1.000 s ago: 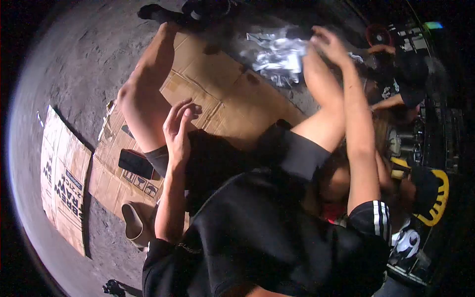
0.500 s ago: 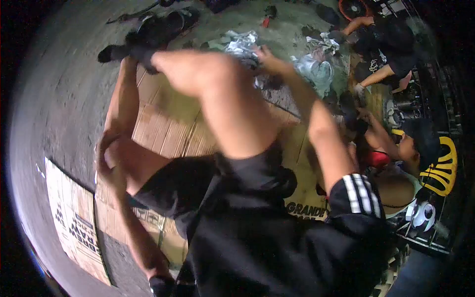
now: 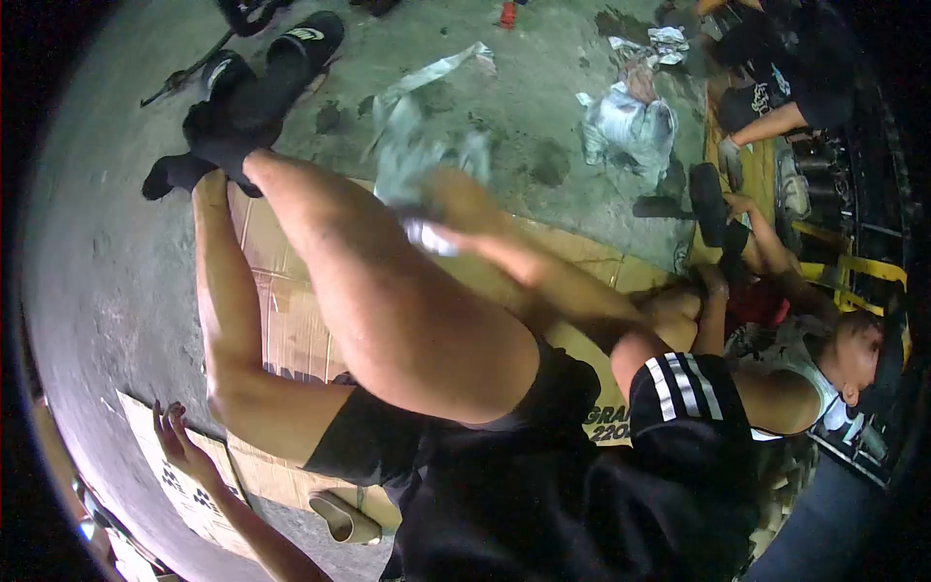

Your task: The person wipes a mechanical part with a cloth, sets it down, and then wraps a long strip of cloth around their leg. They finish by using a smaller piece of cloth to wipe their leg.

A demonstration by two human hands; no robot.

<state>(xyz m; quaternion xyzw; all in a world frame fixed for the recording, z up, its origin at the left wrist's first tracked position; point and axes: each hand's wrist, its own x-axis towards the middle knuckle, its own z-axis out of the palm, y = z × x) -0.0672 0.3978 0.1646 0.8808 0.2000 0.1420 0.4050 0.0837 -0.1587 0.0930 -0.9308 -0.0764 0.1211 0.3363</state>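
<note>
My right hand [image 3: 461, 206], blurred by motion, is closed on a crumpled grey-green rag [image 3: 412, 145]. Part of the rag trails upward above the floor, and a whitish bit hangs below my fingers, beside my raised knee. Its fingertips are smeared, so the exact grip does not show. At the lower left, my left hand [image 3: 184, 448] is held up with its fingers apart and nothing in it. It is nearest to a printed cardboard piece [image 3: 145, 412] on the floor.
Flattened cardboard [image 3: 291, 315] lies under my legs. A rag heap [image 3: 635, 126] sits on the floor at upper right. Slides [image 3: 305, 44] lie beyond my feet, a tan shoe [image 3: 344, 517] near my hip. A seated person [image 3: 786, 378] is close on the right; another works farther back.
My right hand has drawn the rag off the floor, toward me and left. My left hand has left my knee and moved down and outward, its fingers spread. The view has shifted.
</note>
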